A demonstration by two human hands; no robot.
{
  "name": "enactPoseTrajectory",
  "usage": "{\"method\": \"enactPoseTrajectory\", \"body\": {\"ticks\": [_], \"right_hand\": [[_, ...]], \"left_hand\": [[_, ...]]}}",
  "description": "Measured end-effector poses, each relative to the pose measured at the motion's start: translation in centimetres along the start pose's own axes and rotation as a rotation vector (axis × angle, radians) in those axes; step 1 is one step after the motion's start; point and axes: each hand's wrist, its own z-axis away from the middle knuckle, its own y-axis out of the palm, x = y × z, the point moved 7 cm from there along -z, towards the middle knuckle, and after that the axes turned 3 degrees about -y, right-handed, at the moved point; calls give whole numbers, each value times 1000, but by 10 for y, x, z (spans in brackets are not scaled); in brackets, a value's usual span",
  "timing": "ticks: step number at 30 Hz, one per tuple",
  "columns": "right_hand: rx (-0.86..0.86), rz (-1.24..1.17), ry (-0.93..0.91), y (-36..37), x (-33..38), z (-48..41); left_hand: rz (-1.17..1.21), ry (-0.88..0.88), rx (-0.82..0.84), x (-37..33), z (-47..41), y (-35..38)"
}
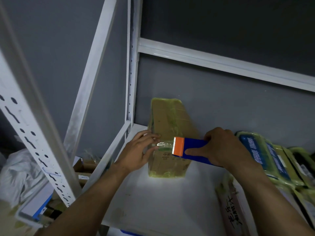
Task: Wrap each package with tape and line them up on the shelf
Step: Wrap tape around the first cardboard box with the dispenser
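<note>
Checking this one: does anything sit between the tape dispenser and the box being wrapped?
Nothing visible does. The tape dispenser, gripped by the right hand, has its orange end at the box; only clear tape runs from it to the left hand.

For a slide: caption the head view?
The left hand presses clear tape to a cardboard box on the shelf; right hand grips the blue tape dispenser.
</note>
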Motion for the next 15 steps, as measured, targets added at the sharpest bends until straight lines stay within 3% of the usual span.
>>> {"method": "enactPoseTrajectory", "body": {"ticks": [7,15], "right_hand": [[0,73,18,-1,1,-8],[39,74,1,2,6,-17]], "left_hand": [[-20,61,87,-18,-5,-1],[-53,46,-28,-26,-12,-1]]}}
